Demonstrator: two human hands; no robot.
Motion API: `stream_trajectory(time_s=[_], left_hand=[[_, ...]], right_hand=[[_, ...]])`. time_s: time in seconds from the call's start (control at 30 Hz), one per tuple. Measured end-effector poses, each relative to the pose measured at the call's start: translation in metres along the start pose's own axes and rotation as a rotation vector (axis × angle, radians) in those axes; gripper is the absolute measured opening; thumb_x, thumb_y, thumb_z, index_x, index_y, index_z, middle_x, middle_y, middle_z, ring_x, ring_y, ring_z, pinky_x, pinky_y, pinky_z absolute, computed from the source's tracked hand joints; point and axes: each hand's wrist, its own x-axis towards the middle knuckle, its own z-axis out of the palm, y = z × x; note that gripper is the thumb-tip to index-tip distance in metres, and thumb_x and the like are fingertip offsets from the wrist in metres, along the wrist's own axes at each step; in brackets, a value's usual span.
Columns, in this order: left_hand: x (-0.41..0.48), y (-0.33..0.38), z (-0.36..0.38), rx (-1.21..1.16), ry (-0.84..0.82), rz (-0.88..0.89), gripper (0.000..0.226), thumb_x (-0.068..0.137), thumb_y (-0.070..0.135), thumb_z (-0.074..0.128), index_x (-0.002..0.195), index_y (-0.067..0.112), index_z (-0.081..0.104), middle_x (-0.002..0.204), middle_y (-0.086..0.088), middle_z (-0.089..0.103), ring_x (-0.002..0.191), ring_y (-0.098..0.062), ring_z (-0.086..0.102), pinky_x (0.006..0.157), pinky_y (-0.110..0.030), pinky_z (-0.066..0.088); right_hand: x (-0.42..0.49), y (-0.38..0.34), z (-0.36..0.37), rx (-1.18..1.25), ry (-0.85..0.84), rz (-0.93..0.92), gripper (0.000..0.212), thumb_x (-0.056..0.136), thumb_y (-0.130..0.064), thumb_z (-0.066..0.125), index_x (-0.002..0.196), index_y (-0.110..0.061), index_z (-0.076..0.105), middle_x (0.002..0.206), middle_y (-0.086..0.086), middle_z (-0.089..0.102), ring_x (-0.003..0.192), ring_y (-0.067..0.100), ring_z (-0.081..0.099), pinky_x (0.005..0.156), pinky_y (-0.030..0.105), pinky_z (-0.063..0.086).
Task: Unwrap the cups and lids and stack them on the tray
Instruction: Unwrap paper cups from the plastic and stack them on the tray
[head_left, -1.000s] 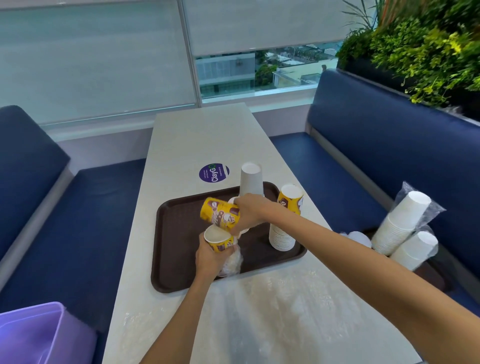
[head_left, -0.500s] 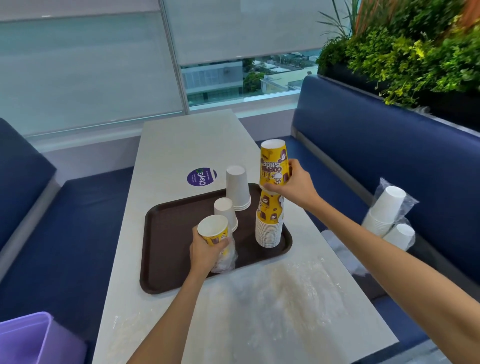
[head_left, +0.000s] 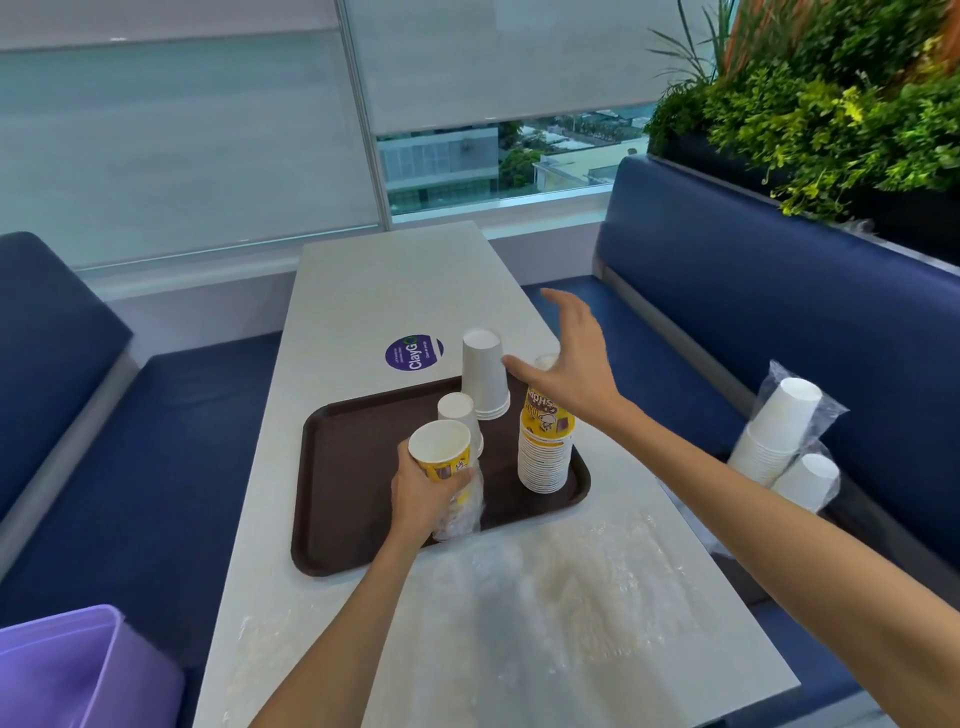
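An upright yellow printed paper cup (head_left: 440, 451), clear plastic wrap (head_left: 464, 514) trailing beneath it, is held over the brown plastic tray's (head_left: 358, 478) near edge by the left hand (head_left: 420, 496), fingers curled round it. The right hand (head_left: 577, 366) hovers with fingers (head_left: 569, 307) spread above the inverted yellow cup stack (head_left: 545, 452) on the tray, which lies on the pale counter (head_left: 571, 613).

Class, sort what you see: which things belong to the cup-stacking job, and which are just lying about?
Job: tray, yellow cup stack, tall white stack, short white stack, wrapped yellow cups in left hand, bagged white cups.
Lying about: round sticker, plants.
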Motion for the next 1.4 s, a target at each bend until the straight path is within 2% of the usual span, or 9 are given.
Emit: stream_trajectory(time_s=[0.13,0.33,0.6,0.7,0.83,1.07,1.2,1.3,1.4], left_hand=[[0.001,0.011,-0.002,0.009,0.012,0.06,0.075,0.068,0.017,0.085,0.128,0.013,0.039,0.115,0.001,0.055,0.104,-0.014,0.053,0.08,-0.023,0.041],[0.002,0.024,-0.01,0.019,-0.016,0.119,0.077,0.069,0.016,0.084,0.131,0.016,0.038,0.108,0.007,0.054,0.094,-0.008,0.054,0.062,-0.007,0.043],[0.007,0.013,-0.019,0.007,0.008,0.139,0.077,0.066,0.016,0.085,0.128,0.015,0.04,0.11,0.004,0.057,0.1,-0.013,0.058,0.082,-0.023,0.047],[0.007,0.01,-0.018,0.012,0.023,0.121,0.074,0.068,0.017,0.084,0.128,0.016,0.041,0.106,0.007,0.056,0.098,-0.012,0.058,0.083,-0.022,0.047],[0.01,0.011,-0.019,0.039,-0.001,0.151,0.067,0.071,0.017,0.082,0.125,0.015,0.044,0.104,0.006,0.058,0.095,-0.012,0.059,0.071,-0.013,0.044],[0.011,0.013,-0.015,0.123,-0.028,0.196,0.069,0.072,0.02,0.081,0.129,0.014,0.043,0.112,0.002,0.059,0.101,-0.013,0.058,0.075,-0.014,0.045],[0.01,0.013,-0.015,0.126,-0.025,0.202,0.068,0.073,0.02,0.081,0.129,0.016,0.043,0.114,0.0,0.059,0.102,-0.014,0.059,0.077,-0.019,0.048],[0.011,0.01,-0.016,0.102,-0.009,0.194,0.065,0.074,0.016,0.079,0.128,0.016,0.042,0.113,0.0,0.06,0.101,-0.016,0.059,0.079,-0.027,0.051],[0.011,0.009,-0.015,0.07,0.03,0.151,0.067,0.073,0.017,0.079,0.129,0.017,0.042,0.113,-0.001,0.06,0.102,-0.017,0.058,0.084,-0.03,0.049]], right_hand=[[0.0,-0.034,0.017,0.04,-0.307,-0.143,0.064,0.077,-0.041,0.075,0.131,-0.016,0.05,0.134,0.005,0.047,0.124,0.018,0.043,0.101,0.027,0.034],[0.002,-0.052,0.052,-0.072,-0.849,0.039,0.074,0.075,-0.044,0.077,0.134,-0.011,0.048,0.133,0.005,0.052,0.12,0.02,0.05,0.099,0.031,0.043],[0.017,-0.064,0.059,-0.016,-0.768,0.064,0.059,0.077,-0.042,0.075,0.122,-0.008,0.056,0.117,0.006,0.062,0.095,0.015,0.056,0.075,0.022,0.048],[0.025,-0.063,0.056,-0.01,-0.756,0.102,0.064,0.08,-0.044,0.071,0.131,-0.011,0.05,0.127,0.006,0.056,0.107,0.019,0.054,0.083,0.024,0.048],[0.036,-0.062,0.045,-0.155,-0.937,0.077,0.07,0.082,-0.036,0.07,0.141,-0.018,0.035,0.137,0.007,0.047,0.118,0.024,0.049,0.094,0.032,0.046],[0.036,-0.088,0.051,-0.81,-0.976,-0.407,0.073,0.071,-0.037,0.08,0.133,-0.015,0.048,0.122,0.005,0.055,0.109,0.02,0.053,0.084,0.029,0.044],[0.031,-0.089,0.054,-1.065,-0.917,-0.57,0.059,0.07,-0.039,0.08,0.118,-0.014,0.058,0.111,0.004,0.062,0.099,0.017,0.053,0.094,0.031,0.039],[0.037,-0.086,0.041,-1.048,-0.871,-0.548,0.054,0.073,-0.043,0.076,0.114,-0.013,0.058,0.103,0.003,0.06,0.093,0.016,0.049,0.095,0.03,0.035],[0.048,-0.073,0.013,-0.793,-0.79,-0.322,0.057,0.075,-0.052,0.072,0.111,-0.011,0.057,0.094,0.003,0.056,0.086,0.017,0.049,0.09,0.03,0.037]])
